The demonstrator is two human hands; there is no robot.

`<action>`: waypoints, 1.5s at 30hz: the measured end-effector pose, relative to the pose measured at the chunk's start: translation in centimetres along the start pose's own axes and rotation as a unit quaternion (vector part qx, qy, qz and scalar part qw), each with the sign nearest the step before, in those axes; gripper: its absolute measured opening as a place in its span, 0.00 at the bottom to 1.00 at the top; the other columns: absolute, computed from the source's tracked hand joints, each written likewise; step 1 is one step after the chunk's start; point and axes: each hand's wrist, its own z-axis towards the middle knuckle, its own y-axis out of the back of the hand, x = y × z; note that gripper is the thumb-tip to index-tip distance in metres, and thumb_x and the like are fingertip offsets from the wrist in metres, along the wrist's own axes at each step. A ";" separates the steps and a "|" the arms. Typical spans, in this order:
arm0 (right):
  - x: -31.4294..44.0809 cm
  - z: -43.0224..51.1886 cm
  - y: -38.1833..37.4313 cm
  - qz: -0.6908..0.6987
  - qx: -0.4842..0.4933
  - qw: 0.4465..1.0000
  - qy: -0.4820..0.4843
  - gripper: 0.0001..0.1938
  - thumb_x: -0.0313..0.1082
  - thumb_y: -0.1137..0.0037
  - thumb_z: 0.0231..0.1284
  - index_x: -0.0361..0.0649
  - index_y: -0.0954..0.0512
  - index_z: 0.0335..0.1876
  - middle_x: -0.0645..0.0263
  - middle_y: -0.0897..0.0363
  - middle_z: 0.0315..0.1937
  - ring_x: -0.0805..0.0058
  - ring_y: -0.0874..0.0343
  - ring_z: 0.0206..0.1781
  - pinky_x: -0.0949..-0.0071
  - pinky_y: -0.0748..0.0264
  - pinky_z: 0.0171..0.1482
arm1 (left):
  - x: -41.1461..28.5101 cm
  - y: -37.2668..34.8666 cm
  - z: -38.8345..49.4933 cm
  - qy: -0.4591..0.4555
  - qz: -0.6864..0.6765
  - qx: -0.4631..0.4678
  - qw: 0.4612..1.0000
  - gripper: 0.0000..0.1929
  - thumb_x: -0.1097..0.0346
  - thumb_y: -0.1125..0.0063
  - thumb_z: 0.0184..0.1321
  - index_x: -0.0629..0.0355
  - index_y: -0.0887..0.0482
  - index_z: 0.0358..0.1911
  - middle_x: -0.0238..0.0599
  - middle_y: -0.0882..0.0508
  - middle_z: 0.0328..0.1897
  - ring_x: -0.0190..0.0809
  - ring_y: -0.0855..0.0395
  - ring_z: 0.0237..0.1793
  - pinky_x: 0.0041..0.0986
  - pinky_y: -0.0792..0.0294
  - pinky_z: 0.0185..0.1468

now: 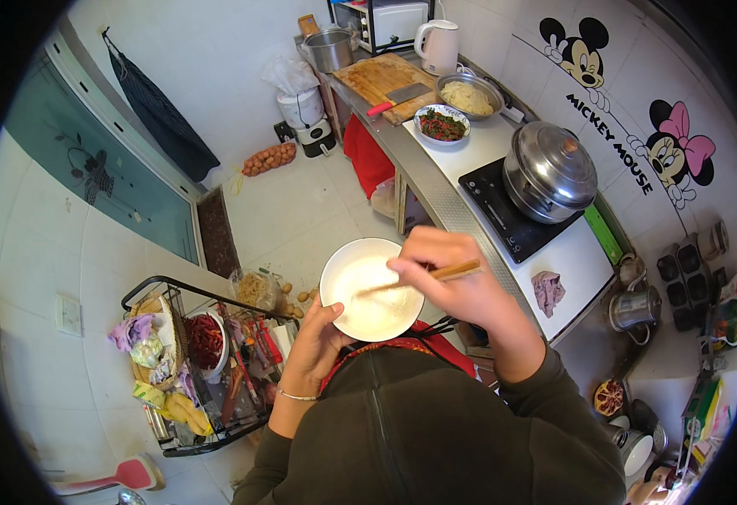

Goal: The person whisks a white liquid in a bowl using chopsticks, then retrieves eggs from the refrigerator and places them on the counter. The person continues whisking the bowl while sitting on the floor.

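A white bowl [328,265] with a pale, creamy liquid [368,315] inside is held in front of my body, above the floor. My left hand [319,328] supports it from the left side, thumb over the rim and the fingers hidden beneath. Above the bowl's right edge, my right hand [447,271] grips wooden chopsticks [456,270]. They slant down to the left, and their lower ends dip into the liquid. Whether there are exactly two sticks is hard to tell.
On the counter to the right, a lidded steel pot [551,170] sits on a black induction cooktop [494,211]. Beyond are a bowl of chopped peppers [442,124], a basin of noodle-like food [467,98], and a cleaver [406,93] on a cutting board [368,72]. A wire rack [172,284] stands left.
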 end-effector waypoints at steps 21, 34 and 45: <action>-0.8 -0.6 1.7 0.097 0.027 0.985 -0.140 0.18 0.39 0.44 0.74 0.34 0.22 0.29 0.60 0.26 0.22 0.69 0.28 0.23 0.70 0.31 0.30 | 0.4 0.3 0.4 0.017 0.001 0.009 1.000 0.34 0.62 0.42 0.67 0.62 0.40 0.75 0.47 0.26 0.70 0.49 0.21 0.66 0.48 0.21 0.63; -0.8 -0.9 2.1 0.052 -0.074 0.993 -0.073 0.18 0.35 0.44 0.74 0.34 0.23 0.24 0.62 0.29 0.19 0.71 0.31 0.22 0.71 0.36 0.28 | 0.4 0.5 0.6 0.018 0.001 -0.001 1.000 0.34 0.60 0.41 0.67 0.63 0.39 0.73 0.49 0.26 0.69 0.50 0.21 0.66 0.47 0.21 0.64; -0.4 -0.8 2.8 0.105 -0.030 0.992 -0.059 0.23 0.36 0.53 0.78 0.36 0.26 0.21 0.66 0.29 0.19 0.77 0.35 0.18 0.74 0.39 0.25 | 0.7 0.8 0.5 0.019 -0.017 0.008 1.000 0.34 0.61 0.41 0.67 0.63 0.39 0.73 0.49 0.26 0.69 0.49 0.21 0.67 0.48 0.21 0.64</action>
